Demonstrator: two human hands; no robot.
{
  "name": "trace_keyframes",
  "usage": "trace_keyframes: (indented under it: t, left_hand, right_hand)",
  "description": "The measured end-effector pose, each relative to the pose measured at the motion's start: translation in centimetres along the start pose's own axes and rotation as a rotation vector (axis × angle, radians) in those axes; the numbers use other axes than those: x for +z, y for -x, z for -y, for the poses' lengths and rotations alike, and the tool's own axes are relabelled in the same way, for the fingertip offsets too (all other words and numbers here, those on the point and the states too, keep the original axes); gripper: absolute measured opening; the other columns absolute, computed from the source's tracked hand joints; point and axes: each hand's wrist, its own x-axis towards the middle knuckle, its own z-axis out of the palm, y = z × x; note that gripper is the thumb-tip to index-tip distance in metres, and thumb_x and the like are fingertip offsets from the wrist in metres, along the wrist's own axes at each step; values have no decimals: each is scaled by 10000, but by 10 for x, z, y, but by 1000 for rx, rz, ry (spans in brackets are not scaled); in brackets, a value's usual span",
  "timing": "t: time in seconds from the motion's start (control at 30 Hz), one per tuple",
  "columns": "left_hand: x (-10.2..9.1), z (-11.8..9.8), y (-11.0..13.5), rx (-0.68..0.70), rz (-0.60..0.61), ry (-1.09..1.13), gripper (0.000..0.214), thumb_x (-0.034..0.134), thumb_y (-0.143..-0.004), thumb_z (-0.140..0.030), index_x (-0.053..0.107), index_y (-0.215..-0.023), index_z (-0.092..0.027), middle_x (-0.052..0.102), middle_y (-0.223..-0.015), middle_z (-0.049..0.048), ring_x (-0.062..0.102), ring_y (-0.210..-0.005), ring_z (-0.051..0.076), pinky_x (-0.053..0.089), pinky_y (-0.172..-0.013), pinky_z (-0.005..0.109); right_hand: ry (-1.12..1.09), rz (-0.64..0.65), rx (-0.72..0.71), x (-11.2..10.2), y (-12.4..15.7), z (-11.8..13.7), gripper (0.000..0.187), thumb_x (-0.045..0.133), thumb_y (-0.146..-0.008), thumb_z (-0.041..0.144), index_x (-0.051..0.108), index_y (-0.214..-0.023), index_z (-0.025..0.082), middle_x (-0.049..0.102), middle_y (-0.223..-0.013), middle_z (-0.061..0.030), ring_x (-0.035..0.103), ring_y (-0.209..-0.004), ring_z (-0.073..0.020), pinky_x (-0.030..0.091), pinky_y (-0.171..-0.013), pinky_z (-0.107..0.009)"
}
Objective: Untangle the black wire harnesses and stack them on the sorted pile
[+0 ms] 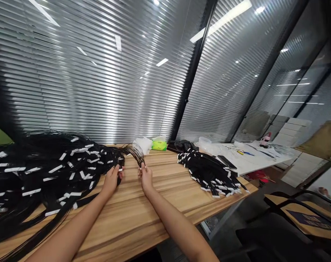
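Note:
A big heap of thin black cords with white tags (45, 171) covers the left part of the wooden table (143, 214). My left hand (112, 179) rests at the heap's right edge, fingers closed on a bundle of the cords. My right hand (146, 176) pinches the ends of a few cords that arch up from the heap in a loop (134, 151). A second, smaller pile of tagged black cords (211, 174) lies on the table to the right, apart from both hands.
At the table's far edge sit a white crumpled bag (142, 144), a green packet (159, 145) and a black bag (183, 145). A white table (252, 160) with small items adjoins on the right. Closed blinds and glass walls stand behind. Chairs (296, 214) are at lower right.

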Motion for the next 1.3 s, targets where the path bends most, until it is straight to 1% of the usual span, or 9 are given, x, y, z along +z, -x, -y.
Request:
trace_keyframes:
  t: [0.17,0.3,0.37,0.57,0.63,0.77,0.97,1.13,1.3]
  left_hand:
    - [4,6,-1,-59,68,-19,582,398,-769,-703,626,-764,-168,644,-637,48,584,-645,220,497,-693,353]
    - [8,9,0,-70,139,-61,492,486,-751,-643,657,-822,-187,715,-863,62,599,-988,280,441,-950,379]
    - [8,10,-2,-80,155,-77,477,478,-757,-619,665,-850,-190,723,-943,69,564,-1089,293,401,-1012,387]
    - [5,19,-6,-123,232,-130,395,505,-701,-572,646,-647,-208,721,-784,64,600,-941,305,465,-921,402]
    - [4,23,-6,-126,263,-150,365,518,-682,-551,641,-610,-215,716,-759,62,606,-896,297,483,-882,391]
    - [0,25,-5,-122,338,-186,308,512,-667,-477,684,-667,-221,732,-809,62,614,-875,291,493,-863,391]
    - [-5,14,1,-51,464,-239,276,474,-701,-412,659,-629,-221,713,-767,45,594,-878,278,484,-878,378]
    - [-1,12,3,-24,460,-286,290,442,-740,-414,617,-604,-227,683,-747,40,584,-875,268,479,-878,354]
    - [1,8,7,-27,454,-311,343,406,-773,-457,561,-568,-231,633,-688,34,565,-815,252,493,-809,339]
  right_hand:
    - [31,326,89,-12,0,-6,459,735,-622,600,674,-729,158,646,-634,-11,519,-512,-115,406,-549,-260]
    - [55,552,167,-20,-5,-8,526,641,-699,655,717,-800,144,719,-741,-56,598,-537,-125,417,-574,-255]
    - [66,628,188,-23,-7,-8,551,606,-728,667,726,-848,143,743,-794,-78,642,-585,-145,432,-604,-259]
    - [113,787,214,-31,-10,-1,550,616,-738,650,739,-901,140,764,-893,-117,711,-784,-218,464,-725,-292]
    - [123,827,216,-34,-10,1,564,618,-730,656,743,-906,135,764,-922,-130,712,-819,-230,461,-727,-291]
    - [143,883,239,-37,-10,4,592,613,-728,664,745,-895,111,765,-900,-150,709,-855,-251,461,-732,-301]
    - [180,869,259,-40,-9,6,541,651,-729,622,738,-820,96,760,-777,-121,695,-873,-260,469,-841,-369]
    - [176,863,234,-40,-6,7,463,745,-652,565,744,-788,123,763,-778,-92,688,-909,-264,468,-894,-390]
    - [144,816,196,-30,4,6,489,746,-622,578,741,-834,138,759,-781,-78,698,-860,-249,483,-885,-387]
